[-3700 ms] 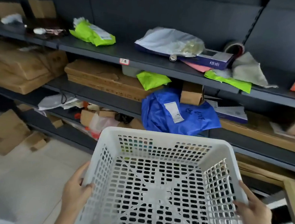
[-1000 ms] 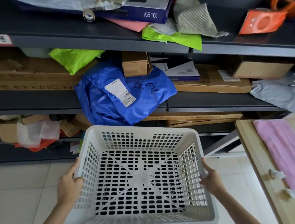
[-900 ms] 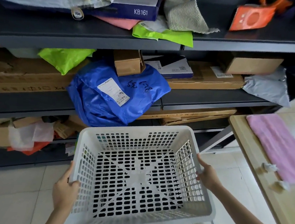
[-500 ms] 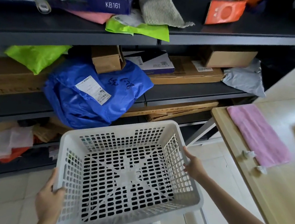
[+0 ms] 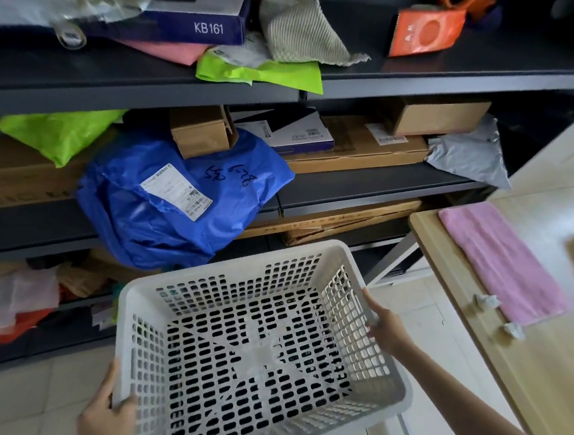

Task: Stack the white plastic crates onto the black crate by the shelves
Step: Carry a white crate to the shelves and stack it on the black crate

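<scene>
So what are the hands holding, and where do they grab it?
Both hold the white crate by its rim: the left hand at the near left corner, the right hand on the right side.

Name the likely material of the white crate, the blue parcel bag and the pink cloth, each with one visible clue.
White crate: rigid moulded plastic, matte; perforated grid walls.
Blue parcel bag: thin plastic film; glossy creases.
Pink cloth: probably soft towelling; fuzzy surface.
</scene>
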A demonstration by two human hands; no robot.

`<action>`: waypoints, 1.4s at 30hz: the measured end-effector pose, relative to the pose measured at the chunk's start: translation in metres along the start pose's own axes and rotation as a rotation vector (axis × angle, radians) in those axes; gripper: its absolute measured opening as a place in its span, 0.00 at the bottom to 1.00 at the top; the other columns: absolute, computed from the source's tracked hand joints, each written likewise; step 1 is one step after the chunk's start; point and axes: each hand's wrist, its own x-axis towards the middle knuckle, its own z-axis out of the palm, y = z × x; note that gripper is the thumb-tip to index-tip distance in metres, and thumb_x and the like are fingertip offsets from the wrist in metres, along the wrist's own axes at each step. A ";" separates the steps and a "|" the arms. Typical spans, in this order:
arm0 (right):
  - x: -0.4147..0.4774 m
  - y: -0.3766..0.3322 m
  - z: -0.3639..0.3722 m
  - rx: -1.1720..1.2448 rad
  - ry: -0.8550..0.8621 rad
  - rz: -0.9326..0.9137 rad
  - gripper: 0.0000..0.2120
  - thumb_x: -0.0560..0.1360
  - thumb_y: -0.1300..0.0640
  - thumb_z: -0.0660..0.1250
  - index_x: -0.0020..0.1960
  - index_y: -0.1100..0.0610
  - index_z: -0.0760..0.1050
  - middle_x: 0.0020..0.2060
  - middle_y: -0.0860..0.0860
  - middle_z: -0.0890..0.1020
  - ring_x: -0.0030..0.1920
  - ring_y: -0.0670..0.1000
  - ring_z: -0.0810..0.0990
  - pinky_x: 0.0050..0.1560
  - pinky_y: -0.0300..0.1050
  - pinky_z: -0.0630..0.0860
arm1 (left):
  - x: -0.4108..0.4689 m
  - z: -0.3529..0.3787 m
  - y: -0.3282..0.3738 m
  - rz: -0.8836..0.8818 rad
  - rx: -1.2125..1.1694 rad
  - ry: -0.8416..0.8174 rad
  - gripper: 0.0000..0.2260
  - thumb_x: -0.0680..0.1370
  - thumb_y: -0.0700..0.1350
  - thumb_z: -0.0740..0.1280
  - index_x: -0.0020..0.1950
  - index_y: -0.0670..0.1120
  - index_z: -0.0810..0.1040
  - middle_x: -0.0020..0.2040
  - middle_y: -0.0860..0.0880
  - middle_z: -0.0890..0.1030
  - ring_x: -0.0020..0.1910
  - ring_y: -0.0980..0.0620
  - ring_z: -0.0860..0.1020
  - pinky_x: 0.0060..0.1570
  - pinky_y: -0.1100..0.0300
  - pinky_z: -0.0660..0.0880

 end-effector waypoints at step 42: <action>-0.035 -0.084 -0.013 -0.635 0.092 -0.079 0.21 0.75 0.58 0.59 0.68 0.52 0.65 0.58 0.57 0.71 0.53 0.57 0.77 0.50 0.50 0.76 | -0.016 -0.032 0.052 0.214 0.686 -0.143 0.29 0.73 0.43 0.64 0.74 0.55 0.63 0.67 0.41 0.69 0.65 0.39 0.69 0.61 0.47 0.71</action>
